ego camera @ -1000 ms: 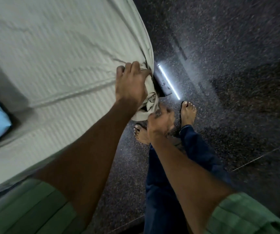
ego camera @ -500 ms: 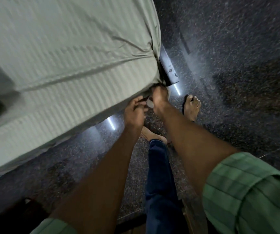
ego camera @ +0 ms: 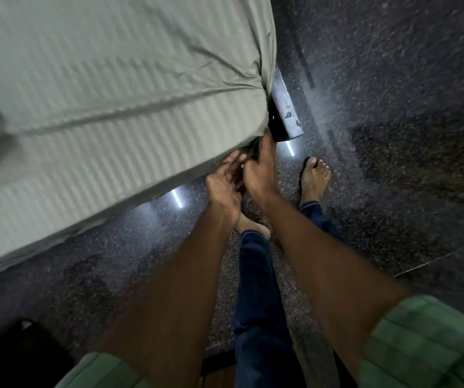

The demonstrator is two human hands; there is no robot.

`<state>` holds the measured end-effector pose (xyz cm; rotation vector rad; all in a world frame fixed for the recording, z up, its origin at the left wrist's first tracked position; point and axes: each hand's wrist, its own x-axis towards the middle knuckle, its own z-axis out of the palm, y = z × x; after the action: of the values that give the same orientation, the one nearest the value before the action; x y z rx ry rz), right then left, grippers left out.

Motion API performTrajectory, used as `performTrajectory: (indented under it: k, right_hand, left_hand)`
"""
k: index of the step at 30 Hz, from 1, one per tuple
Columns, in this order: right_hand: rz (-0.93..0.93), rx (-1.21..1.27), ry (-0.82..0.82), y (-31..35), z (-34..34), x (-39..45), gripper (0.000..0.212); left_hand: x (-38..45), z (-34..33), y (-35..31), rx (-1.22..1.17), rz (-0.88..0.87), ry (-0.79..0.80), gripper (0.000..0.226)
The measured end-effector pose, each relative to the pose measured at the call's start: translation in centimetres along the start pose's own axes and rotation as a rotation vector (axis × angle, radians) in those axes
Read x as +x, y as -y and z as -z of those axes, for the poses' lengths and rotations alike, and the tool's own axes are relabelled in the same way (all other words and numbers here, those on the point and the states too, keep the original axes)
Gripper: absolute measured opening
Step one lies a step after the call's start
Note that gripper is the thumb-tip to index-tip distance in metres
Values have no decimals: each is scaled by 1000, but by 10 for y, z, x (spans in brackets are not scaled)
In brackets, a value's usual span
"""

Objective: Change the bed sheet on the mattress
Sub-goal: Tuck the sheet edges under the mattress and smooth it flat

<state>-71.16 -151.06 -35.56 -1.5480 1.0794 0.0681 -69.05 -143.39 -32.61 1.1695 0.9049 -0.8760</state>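
Both arms reach up to mid-frame. The left hand (ego camera: 222, 186) and right hand (ego camera: 260, 170) meet under the mattress corner, fingers curled into the sheet (ego camera: 118, 93) edge, which fills the upper left.

1 head-worn view, steeply downward, close over the mattress corner (ego camera: 258, 102).

Pale green cloth on the bed sheet (ego camera: 107, 88), matt, woven in fine self-stripes, creased toward the corner. Dull grey metal on the bed frame (ego camera: 286, 110), scuffed and chipped with dark spots. Polished speckled stone on the floor (ego camera: 393, 65), glossy enough to mirror 2 bright light streaks. Green striped cloth on the sleeves (ego camera: 426, 345); dark blue cloth on the trousers (ego camera: 258, 303), both matt.
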Motion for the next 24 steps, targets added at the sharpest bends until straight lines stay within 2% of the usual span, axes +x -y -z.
performTrajectory:
  k: [2, 5, 10, 12, 13, 15, 17, 22, 24]
  right_hand:
    - [-130, 85, 15, 7, -5, 20, 80]
    - [-320, 290, 38, 2, -4, 34, 62]
    - [-390, 379, -340, -9, 4, 19, 41]
    - [-511, 511, -377, -18, 7, 16, 30]
    - [-571, 603, -335, -22, 6, 20, 23]
    - [-651, 763, -216, -20, 6, 32, 30]
    - [-663, 874, -196, -12, 0, 46, 41]
    - [-690, 870, -220, -9, -10, 50, 44]
    - [-696, 873, -230, -6, -13, 49, 44]
  left_hand:
    - [2, 4, 0, -50, 13, 8, 49]
    - [5, 5, -1, -129, 45, -25, 53]
    - [15, 1, -2, -329, 98, -62, 55]
    - [23, -3, -1, -435, 112, -64, 56]
    - [30, -3, -2, -492, 115, -66, 56]
    - [46, -5, -7, -606, 120, -66, 58]
    - [63, -4, -9, -706, 129, -63, 65]
    - [74, 2, -2, -846, 151, -126, 82]
    - [71, 3, -7, -881, 124, -205, 76]
